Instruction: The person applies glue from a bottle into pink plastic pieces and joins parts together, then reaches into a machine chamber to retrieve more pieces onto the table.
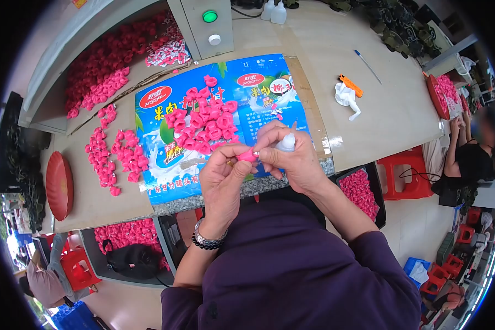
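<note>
My left hand [224,175] pinches a small glossy pink piece [248,156] between thumb and fingers, above the near edge of a blue printed cardboard sheet [173,179]. Held against its palm by curled fingers, my right hand [297,160] has a small whitish plastic bottle [286,143]. The right thumb and forefinger meet at the pink piece's right side; any tiny part between them is too small to make out. Just beyond my hands lies a heap of similar pink pieces [212,118]. Several tiny pink-and-white bits [277,113] rest on the sheet's right side.
More pink pieces [100,157] lie left of the sheet, near a red dish [59,186]. A grey housing [203,27] stands behind. To the right are an orange tool [351,85], white tissue [346,102] and a pen [367,66]. Another person [473,157] sits far right.
</note>
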`<act>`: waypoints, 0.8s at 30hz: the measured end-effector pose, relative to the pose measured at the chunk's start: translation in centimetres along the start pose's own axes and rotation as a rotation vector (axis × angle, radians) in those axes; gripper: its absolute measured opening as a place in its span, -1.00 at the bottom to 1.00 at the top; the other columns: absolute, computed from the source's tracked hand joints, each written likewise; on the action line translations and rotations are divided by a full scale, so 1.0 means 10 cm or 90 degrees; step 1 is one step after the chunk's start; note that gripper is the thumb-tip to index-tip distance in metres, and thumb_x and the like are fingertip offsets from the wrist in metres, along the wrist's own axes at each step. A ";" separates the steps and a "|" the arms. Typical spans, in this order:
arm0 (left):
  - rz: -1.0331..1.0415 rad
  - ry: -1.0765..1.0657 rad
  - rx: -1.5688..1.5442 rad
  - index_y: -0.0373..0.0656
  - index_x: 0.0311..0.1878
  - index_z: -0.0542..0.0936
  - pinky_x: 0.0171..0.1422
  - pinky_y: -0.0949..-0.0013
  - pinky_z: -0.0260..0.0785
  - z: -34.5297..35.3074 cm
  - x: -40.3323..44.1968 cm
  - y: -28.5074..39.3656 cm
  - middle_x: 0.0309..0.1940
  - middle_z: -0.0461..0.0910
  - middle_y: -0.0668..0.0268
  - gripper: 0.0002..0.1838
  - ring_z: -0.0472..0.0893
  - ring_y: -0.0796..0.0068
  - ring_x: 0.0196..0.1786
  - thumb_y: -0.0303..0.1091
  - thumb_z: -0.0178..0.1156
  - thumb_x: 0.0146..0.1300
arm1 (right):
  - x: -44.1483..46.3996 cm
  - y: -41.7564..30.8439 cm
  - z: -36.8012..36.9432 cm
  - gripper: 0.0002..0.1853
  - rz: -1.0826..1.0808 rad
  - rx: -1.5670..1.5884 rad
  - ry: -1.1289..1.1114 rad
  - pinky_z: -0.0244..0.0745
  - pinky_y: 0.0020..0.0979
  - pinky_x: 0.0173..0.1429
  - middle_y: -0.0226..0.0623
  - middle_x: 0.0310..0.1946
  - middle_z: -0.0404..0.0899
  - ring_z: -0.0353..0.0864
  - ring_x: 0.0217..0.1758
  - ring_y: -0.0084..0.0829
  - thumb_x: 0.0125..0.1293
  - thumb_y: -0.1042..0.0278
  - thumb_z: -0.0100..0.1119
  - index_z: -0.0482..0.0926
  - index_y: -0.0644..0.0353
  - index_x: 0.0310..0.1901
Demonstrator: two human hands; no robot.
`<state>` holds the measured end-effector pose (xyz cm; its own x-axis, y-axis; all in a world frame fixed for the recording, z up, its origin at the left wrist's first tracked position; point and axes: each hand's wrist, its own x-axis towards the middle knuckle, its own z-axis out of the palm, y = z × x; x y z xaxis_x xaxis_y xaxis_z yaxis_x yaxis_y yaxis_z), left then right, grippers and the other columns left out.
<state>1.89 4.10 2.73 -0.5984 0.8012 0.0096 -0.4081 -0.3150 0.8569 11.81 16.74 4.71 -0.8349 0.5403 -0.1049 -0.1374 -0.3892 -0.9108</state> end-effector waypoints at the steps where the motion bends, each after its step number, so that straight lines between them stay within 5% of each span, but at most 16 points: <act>1: -0.001 -0.009 0.007 -0.34 -0.01 0.51 -0.08 0.50 0.46 -0.01 0.00 0.01 -0.17 0.60 0.27 -0.77 0.57 0.58 -0.20 -0.48 0.23 0.31 | 0.00 0.01 -0.01 -0.93 0.000 0.000 0.000 0.27 -0.68 -0.64 -0.33 -0.23 0.46 0.52 -0.52 -0.65 0.21 0.53 0.31 0.61 0.30 -0.32; 7: -0.006 -0.072 0.150 -0.35 -0.09 0.56 -0.15 0.51 0.41 -0.06 0.06 0.12 -0.21 0.58 0.27 -0.80 0.55 0.58 -0.25 -0.46 0.25 0.28 | 0.00 -0.04 -0.06 -0.81 0.147 0.122 -0.038 0.26 -0.62 -0.66 -0.37 -0.41 0.51 0.50 -0.56 -0.62 0.19 0.54 0.31 0.45 0.19 -0.26; 13: 0.024 -0.093 0.279 -0.37 -0.11 0.57 -0.18 0.57 0.40 -0.12 0.03 0.14 -0.22 0.57 0.32 -0.85 0.56 0.63 -0.24 -0.57 0.21 0.27 | 0.00 0.07 -0.09 -0.71 0.087 0.058 -0.010 0.28 -0.63 -0.68 -0.32 -0.33 0.57 0.52 -0.57 -0.62 0.08 0.66 0.26 0.42 0.09 -0.23; 16: -0.005 -0.046 0.250 -0.35 -0.15 0.53 -0.21 0.56 0.42 -0.16 0.02 0.13 -0.26 0.57 0.27 -0.85 0.57 0.59 -0.26 -0.58 0.23 0.23 | 0.00 0.10 -0.06 -0.76 0.037 -0.033 -0.018 0.35 -0.65 -0.59 -0.48 -0.36 0.51 0.49 -0.53 -0.72 0.12 0.52 0.30 0.46 0.08 -0.21; 24: 0.029 -0.053 0.173 -0.24 -0.20 0.44 -0.31 0.57 0.40 -0.25 0.10 0.06 -0.28 0.56 0.26 -0.84 0.53 0.60 -0.37 -0.54 0.24 0.24 | 0.02 -0.02 -0.01 -0.64 -0.077 -0.074 -0.077 0.42 -0.58 -0.47 -0.40 -0.37 0.57 0.54 -0.44 -0.65 0.01 0.64 0.30 0.45 0.21 -0.14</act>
<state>-0.70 3.47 2.00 -0.5484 0.8319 0.0843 -0.1756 -0.2132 0.9611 11.72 16.99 4.87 -0.8749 0.4817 0.0498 -0.1835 -0.2346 -0.9546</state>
